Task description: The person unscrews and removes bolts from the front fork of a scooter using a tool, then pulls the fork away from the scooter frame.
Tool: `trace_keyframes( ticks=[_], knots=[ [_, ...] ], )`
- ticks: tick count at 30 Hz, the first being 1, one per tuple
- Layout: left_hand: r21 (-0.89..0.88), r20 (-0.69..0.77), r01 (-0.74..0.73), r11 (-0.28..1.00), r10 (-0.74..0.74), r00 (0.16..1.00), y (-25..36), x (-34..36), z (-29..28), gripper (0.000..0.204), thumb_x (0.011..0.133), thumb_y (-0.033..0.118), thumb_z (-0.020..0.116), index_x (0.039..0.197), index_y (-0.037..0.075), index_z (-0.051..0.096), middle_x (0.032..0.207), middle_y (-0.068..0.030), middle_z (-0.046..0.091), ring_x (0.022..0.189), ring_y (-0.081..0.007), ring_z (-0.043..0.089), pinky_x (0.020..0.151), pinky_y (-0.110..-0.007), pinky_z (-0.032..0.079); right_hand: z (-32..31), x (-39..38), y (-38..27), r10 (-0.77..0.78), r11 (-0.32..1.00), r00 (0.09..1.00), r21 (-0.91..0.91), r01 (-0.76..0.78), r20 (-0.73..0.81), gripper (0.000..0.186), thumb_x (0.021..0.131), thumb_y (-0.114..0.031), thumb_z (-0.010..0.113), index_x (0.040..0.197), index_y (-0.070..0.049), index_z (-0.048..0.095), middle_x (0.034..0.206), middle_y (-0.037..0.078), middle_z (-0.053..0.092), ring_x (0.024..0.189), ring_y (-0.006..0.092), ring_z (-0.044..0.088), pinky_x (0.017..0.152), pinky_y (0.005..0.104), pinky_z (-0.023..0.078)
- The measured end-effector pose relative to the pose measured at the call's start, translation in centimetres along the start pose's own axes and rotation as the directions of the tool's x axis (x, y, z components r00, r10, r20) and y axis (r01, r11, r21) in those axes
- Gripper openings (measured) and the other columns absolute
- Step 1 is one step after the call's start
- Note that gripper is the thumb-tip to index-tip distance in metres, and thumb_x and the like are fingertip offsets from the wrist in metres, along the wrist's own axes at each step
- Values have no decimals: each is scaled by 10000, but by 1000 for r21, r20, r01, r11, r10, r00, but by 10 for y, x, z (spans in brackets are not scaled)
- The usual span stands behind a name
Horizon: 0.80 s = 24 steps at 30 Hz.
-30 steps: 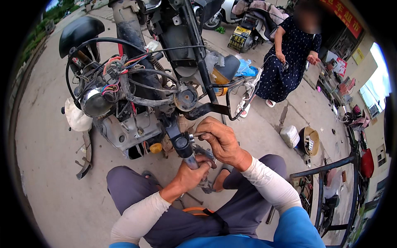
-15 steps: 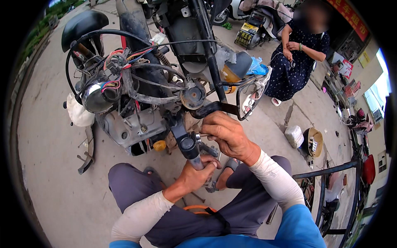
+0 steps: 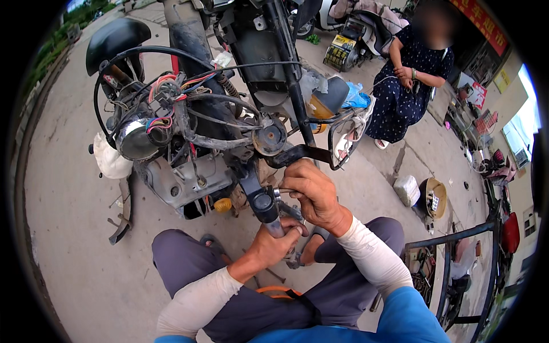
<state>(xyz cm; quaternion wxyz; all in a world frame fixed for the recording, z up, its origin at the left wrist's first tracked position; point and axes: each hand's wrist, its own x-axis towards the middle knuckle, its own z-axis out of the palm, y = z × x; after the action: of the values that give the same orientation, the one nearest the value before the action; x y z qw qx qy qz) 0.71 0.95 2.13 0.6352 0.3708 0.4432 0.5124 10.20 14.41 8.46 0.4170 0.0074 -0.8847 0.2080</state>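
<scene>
My left hand (image 3: pixel 267 248) is wrapped around the grey tube of a front fork leg (image 3: pixel 274 228), just below its black clamp (image 3: pixel 264 206). At the clamp's right side, my right hand (image 3: pixel 313 194) pinches a short shiny metal piece (image 3: pixel 278 192), its end against the clamp; most of it is hidden by the fingers, so its exact kind is unclear. Beyond both hands stands the partly stripped front of a motor vehicle, with bundled coloured wires (image 3: pixel 166 103), a chrome headlight shell (image 3: pixel 137 140) and a round dark horn-like disc (image 3: pixel 270 137).
An orange turn-signal lens (image 3: pixel 223 204) hangs left of the clamp. A black tube frame (image 3: pixel 303 151) passes just above my right hand. A person in a dotted dark dress (image 3: pixel 400 97) sits at the upper right, near a tan basin (image 3: pixel 436 197) and a wrapped white block (image 3: pixel 406 190).
My right hand has shifted slightly right and down, its fingers still at the clamp's side. My left hand keeps its hold on the tube. The seated person's hands have moved lower.
</scene>
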Motion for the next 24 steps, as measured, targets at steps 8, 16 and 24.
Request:
trace_keyframes(
  ticks=[8, 16, 24],
  knots=[
    [21, 28, -28, 999, 27, 999, -5, 3, -3, 180, 936, 79, 510, 928, -46, 639, 608, 12, 485, 535, -64, 425, 514, -247, 369, 1, 1, -4, -14, 998, 1000, -59, 14, -5, 168, 817, 67, 563, 972, 5, 577, 869, 137, 580, 800, 309, 586, 718, 389, 488],
    [38, 31, -42, 998, 40, 999, -6, 4, -3, 186, 939, 93, 519, 935, -50, 636, 602, 13, 481, 529, -63, 424, 512, -252, 378, -6, 0, 5, -25, 998, 1000, -58, 25, 1, 145, 859, 42, 548, 997, 13, 582, 885, 150, 604, 785, 289, 615, 688, 355, 506],
    [56, 11, -62, 997, 61, 998, -4, 4, -2, 181, 931, 87, 532, 910, -49, 648, 605, 7, 500, 531, -65, 443, 514, -251, 394, 6, -10, -9, 172, 982, 984, 83, -169, -34, 99, 951, -19, 512, 996, 21, 591, 814, 124, 605, 643, 216, 596, 579, 295, 490]
  ],
)
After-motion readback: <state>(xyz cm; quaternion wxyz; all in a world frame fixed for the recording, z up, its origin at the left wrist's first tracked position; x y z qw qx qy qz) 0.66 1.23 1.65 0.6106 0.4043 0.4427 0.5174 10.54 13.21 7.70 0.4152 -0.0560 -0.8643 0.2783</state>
